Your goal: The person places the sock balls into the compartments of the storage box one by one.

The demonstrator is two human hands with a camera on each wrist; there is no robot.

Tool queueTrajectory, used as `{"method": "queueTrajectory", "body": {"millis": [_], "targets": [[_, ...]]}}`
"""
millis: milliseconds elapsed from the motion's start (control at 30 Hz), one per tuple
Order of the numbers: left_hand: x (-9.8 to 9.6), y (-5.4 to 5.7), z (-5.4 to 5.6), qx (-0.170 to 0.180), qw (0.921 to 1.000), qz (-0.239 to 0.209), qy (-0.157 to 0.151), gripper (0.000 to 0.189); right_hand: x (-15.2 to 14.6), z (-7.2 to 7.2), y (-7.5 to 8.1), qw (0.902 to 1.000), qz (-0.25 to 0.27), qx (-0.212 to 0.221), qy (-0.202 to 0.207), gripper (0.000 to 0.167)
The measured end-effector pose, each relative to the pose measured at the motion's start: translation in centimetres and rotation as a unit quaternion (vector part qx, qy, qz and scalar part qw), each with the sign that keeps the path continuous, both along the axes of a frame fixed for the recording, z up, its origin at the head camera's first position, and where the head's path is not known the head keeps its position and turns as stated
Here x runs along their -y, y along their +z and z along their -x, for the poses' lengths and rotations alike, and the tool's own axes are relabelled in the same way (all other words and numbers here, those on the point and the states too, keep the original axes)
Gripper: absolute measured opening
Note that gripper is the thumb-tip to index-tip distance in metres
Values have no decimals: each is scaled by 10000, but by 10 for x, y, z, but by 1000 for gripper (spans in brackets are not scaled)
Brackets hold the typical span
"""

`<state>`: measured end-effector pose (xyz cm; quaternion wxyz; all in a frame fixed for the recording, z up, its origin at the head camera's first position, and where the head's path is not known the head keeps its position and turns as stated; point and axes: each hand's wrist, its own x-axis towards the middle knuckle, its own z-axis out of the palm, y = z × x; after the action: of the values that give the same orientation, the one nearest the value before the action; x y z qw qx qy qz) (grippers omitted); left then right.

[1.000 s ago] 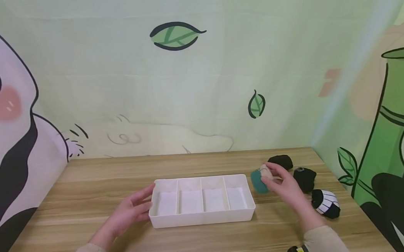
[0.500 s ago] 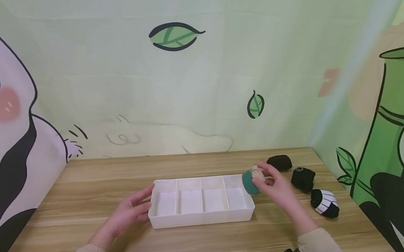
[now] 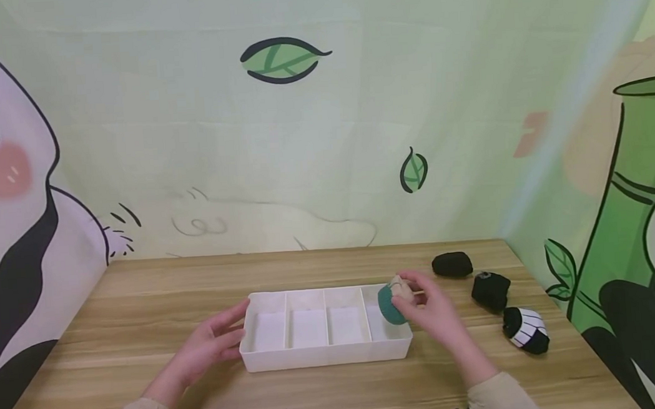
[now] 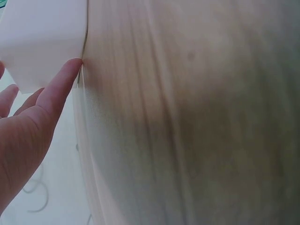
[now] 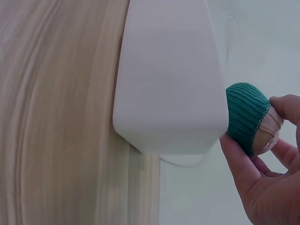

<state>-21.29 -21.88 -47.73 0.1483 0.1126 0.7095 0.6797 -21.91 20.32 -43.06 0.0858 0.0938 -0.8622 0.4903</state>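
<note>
Right hand (image 3: 428, 306): fingers pinch the rolled sock (image 3: 394, 302), teal end pointing left, over the rightmost compartment (image 3: 377, 331) of the white tray (image 3: 325, 356), long axis left-right. Left hand (image 3: 211, 340): extended fingers touch the tray's left end.

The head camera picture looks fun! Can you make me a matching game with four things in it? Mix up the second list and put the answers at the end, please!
Things:
1. white box
2. teal-and-beige bundle
3. black-and-white bundle
4. left hand

Places and states:
A. touching the left end of the white box
B. held in the right hand
C. lying on the table, to the right of the white box
D. divided into four compartments

Right pairs: 1-D, 2-B, 3-C, 4-A
</note>
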Motion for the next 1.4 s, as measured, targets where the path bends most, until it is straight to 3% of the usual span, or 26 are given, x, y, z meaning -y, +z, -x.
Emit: {"method": "queueTrajectory", "body": {"millis": [367, 900, 1400], "targets": [[0, 0, 0, -19, 10000, -11, -49, 63, 11, 0, -6, 9971, -643, -344, -194, 50], [0, -2, 0, 80, 10000, -40, -36, 63, 16, -3, -8, 9965, -691, -426, -191, 48], [0, 0, 0, 96, 9999, -63, -26, 63, -4, -4, -15, 9951, -740, -650, 119, 44]]}}
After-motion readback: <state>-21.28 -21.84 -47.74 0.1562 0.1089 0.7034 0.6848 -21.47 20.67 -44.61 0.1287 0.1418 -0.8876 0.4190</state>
